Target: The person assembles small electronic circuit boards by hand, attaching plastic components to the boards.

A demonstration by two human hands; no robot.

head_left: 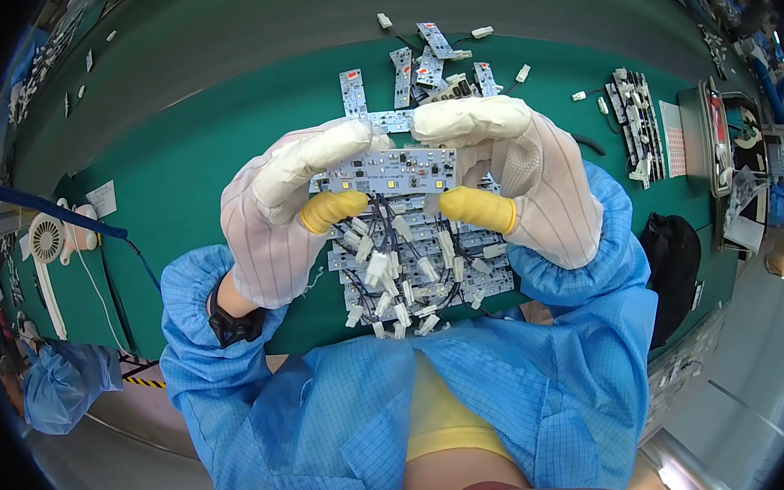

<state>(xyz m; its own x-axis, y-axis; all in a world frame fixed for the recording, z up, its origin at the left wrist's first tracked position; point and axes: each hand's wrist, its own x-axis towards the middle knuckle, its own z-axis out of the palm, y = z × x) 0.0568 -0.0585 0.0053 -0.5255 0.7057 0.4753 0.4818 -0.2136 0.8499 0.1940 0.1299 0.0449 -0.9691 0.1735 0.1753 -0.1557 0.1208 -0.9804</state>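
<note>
The gloved left hand (282,198) pinches the left end of a pale LED circuit board (405,172), and the right hand (534,174) pinches its right end. On the green table (176,188), similar boards (496,281) with white connectors (377,269) lie at the near side of this board; smaller boards (432,39) lie beyond it.

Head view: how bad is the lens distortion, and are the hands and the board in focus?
Head view: strong fisheye, black corners, the green table's far edge bowed; head view: hands and circuit board look fairly sharp, with small components distinguishable.
</note>
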